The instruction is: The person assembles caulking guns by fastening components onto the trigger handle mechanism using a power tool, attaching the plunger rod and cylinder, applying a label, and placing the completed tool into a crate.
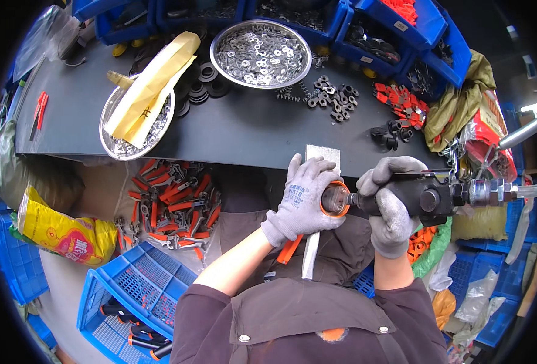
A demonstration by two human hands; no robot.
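My left hand (302, 203), in a grey glove, grips an orange-handled metal tool (335, 200) by its round head, its handles hanging down toward my lap. My right hand (390, 206), also gloved, is wrapped around a black air-powered driver (429, 197) held level, its tip pressed into the head of the tool. A metal fitting and hose (493, 191) lead off the driver to the right. Both hands meet just in front of the dark bench edge, below a small grey metal block (323, 153).
The dark bench (244, 127) carries two round metal trays of washers (262, 54), one under yellow paper (150, 91), black rings, small black nuts (335, 97) and red clips (402, 100). Blue bins line the back. A pile of orange-handled tools (171, 203) and a blue crate (135, 291) sit lower left.
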